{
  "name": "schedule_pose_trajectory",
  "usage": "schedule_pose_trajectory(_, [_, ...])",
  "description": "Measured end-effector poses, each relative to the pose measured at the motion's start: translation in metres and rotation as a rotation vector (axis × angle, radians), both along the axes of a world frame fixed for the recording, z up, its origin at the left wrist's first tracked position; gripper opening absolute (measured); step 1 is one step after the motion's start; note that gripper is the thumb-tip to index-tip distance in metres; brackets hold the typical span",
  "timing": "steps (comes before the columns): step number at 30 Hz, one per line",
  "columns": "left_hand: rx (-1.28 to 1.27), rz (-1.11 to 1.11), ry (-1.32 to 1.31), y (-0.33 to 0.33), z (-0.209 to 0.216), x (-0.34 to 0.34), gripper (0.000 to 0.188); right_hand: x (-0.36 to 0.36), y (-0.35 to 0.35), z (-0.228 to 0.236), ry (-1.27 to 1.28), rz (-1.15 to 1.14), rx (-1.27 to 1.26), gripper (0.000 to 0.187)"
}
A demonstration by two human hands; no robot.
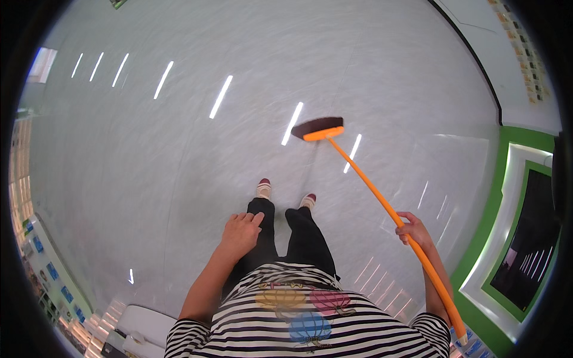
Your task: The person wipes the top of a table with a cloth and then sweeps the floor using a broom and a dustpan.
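Observation:
A long-handled broom with an orange handle [369, 182] stretches diagonally from beside my right side to the floor ahead of me. My right hand [413, 231] is closed round the handle partway along it, and the handle's end reaches back past my right forearm. The broom head [320, 127], an orange block with dark brown bristles, is down at the floor beyond my feet. My left hand [242, 231] hangs loosely in front of my left thigh, apart from the broom. Its fingers are bent, the thumb side stands a little apart, and nothing shows in it.
My shoes [264, 189] stand on a shiny grey floor [179, 149] that reflects strips of light. At the right is a green-framed wall panel with a dark screen [523, 241]. A white piece of furniture [143, 328] stands behind my left side. A dark strip edges the floor at the upper right.

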State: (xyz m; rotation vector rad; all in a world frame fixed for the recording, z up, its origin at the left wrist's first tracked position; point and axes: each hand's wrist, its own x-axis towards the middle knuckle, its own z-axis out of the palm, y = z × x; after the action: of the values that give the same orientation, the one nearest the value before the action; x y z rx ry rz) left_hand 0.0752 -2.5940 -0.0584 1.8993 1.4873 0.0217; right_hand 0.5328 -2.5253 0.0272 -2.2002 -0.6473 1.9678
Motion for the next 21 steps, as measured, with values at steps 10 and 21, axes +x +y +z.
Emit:
schedule_pose_trajectory(10, [0.086,0.065,0.103,0.039,-0.036,-0.031,0.033,-0.017,-0.005,0.048,-0.223,0.140,-0.011,0.058])
schedule_pose_trajectory(21, [-0.103,0.032,0.152,0.020,-0.013,0.054,0.036,-0.109,0.050,-0.137,0.403,0.629,0.042,0.060])
